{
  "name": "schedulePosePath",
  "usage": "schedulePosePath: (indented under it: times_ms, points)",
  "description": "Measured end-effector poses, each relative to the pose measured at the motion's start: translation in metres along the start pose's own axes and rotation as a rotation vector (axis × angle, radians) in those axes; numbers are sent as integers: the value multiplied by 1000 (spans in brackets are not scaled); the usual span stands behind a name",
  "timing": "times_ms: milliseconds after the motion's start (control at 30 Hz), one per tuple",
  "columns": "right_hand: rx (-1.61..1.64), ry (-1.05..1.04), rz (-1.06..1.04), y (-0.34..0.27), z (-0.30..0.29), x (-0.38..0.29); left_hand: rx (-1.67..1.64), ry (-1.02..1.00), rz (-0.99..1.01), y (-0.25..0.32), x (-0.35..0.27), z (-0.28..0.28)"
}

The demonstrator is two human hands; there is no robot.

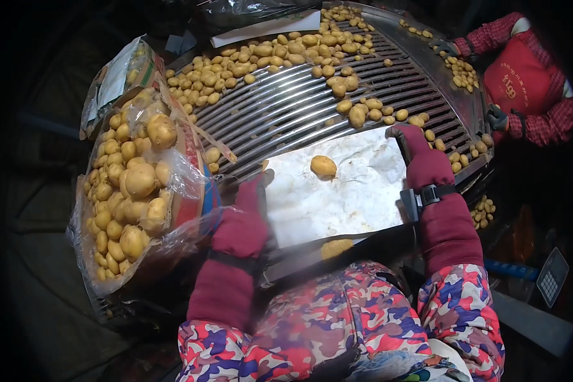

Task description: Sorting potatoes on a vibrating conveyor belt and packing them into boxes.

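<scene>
A white, dirt-marked sheet, perhaps cardboard, lies in front of me over the near edge of the slatted metal sorting table. My left hand, in a dark glove and maroon cuff, grips the sheet's left edge. At its upper right corner my right hand has hold of the other side, fingers hooked over the rim. One potato rests on the sheet, left of its middle. The undersides of both hands are hidden.
To the left stands a plastic-lined carton heaped with potatoes, with another carton behind it. Loose potatoes cover the table's far side. A co-worker's gloved hands are at the right rim. A keypad device sits lower right.
</scene>
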State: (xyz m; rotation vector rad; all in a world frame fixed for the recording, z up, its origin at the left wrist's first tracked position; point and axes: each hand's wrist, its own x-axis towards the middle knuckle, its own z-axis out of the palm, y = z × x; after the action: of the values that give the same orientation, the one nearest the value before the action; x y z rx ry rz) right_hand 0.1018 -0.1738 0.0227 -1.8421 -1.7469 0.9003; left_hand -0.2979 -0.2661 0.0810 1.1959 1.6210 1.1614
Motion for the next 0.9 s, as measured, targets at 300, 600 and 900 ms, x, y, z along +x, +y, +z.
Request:
schedulePosePath:
  times_ms: [300,600,900]
  points:
    - [300,15,-137,-44,-30,22,-153,108,-20,-4,17,4]
    - [520,465,-473,-147,-166,21,-414,226,488,111,58,-14]
    - [591,611,-430,-136,-196,33,-448,62,338,138,29,-7]
